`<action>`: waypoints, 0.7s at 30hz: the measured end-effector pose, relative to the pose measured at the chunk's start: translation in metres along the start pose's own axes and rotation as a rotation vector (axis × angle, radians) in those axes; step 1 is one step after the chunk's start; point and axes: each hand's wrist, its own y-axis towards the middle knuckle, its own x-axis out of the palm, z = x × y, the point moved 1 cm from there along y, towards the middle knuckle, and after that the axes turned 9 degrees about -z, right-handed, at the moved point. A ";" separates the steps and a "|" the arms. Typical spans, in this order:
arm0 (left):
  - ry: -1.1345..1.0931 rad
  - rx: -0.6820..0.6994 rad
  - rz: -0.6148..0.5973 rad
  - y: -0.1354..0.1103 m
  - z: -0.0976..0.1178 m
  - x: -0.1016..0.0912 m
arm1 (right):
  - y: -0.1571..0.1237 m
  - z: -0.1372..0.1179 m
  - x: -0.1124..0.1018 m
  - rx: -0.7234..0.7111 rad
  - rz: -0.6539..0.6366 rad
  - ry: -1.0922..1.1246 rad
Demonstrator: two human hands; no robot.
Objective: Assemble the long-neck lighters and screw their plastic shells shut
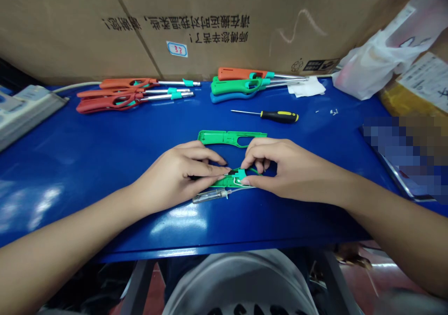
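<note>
A green lighter shell half [229, 182] lies open on the blue table, its hollow side up, partly covered by both hands. My left hand [185, 170] has thumb and forefinger closed at a small black igniter piece [232, 171] in the shell. My right hand [276, 163] pinches a teal trigger [241, 174] next to it between thumb and fingertips. A thin pale wire curves by the trigger. Just in front of the shell rests a clear gas tank [210, 195] with a thin tube running right. The other green shell half [231, 138] lies behind my hands.
A yellow-and-black screwdriver [280, 116] lies farther back. Several red and orange lighters [115, 101] are at the back left; green, orange and blue lighters [234, 86] lie at the back centre. A cardboard box [210, 7], power strip [31, 109] and plastic bag [371, 67] border the table.
</note>
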 end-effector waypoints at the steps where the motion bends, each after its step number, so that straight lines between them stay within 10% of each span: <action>1: 0.016 0.006 -0.004 0.000 0.000 0.000 | 0.000 0.000 0.000 0.001 0.000 0.003; 21: 0.105 0.078 -0.019 -0.002 -0.002 0.001 | -0.002 -0.002 0.000 -0.003 0.002 -0.001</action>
